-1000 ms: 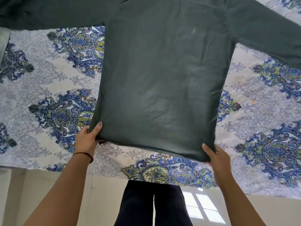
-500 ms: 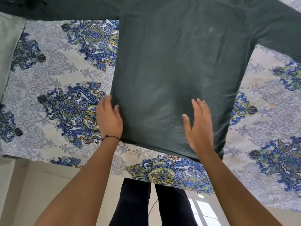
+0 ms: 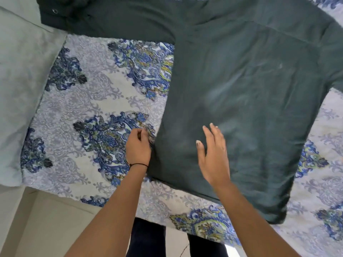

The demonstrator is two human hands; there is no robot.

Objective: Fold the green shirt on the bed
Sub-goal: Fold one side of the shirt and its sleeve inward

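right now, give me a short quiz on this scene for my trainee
1. True or false: the green shirt is already folded in half.
2. The right hand has its fingers: A straight; B fisted; C hidden.
3. Which hand wears the dark wristband?
Key: 1 false, it lies spread out; 2 A; 3 the left hand.

Soft even daylight, faint shadows, slight motion blur, wide-angle bending at edges, no harsh glare
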